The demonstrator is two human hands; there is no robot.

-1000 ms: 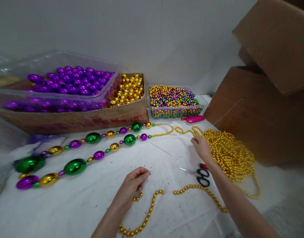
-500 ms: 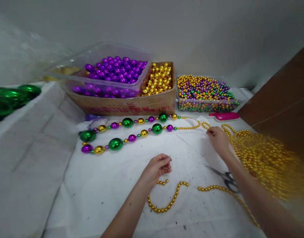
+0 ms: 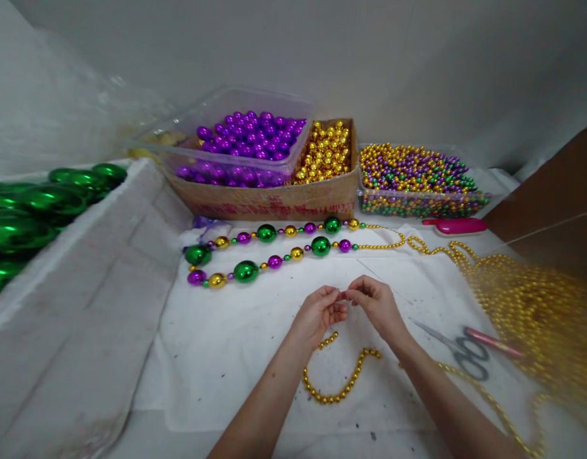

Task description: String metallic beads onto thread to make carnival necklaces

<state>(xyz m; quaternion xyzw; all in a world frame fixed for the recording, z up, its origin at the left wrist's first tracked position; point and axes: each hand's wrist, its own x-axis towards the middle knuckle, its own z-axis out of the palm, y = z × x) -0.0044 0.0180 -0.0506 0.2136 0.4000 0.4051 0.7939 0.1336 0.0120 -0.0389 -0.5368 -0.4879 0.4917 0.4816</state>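
Note:
My left hand (image 3: 319, 313) and my right hand (image 3: 376, 306) meet fingertip to fingertip above the white cloth (image 3: 236, 344), both pinched on something too small to make out. Just below them lie a short gold bead strand (image 3: 344, 382) curved like a hook and a tiny gold bead piece (image 3: 326, 341). Beyond the hands stretches a long necklace (image 3: 274, 245) of green, purple and gold beads in two rows. A big heap of gold bead strands (image 3: 533, 312) lies to the right.
Scissors (image 3: 466, 354) lie right of my right wrist. At the back stand a clear tub of purple balls (image 3: 248, 137), a cardboard box of gold balls (image 3: 325, 153), a clear tray of mixed small beads (image 3: 413, 175) and a pink tool (image 3: 459, 225). Green ovals (image 3: 30, 210) fill a white box at left.
My right hand left the gold heap and came back to meet my left hand at the centre. The view swung left, showing the box of green ovals.

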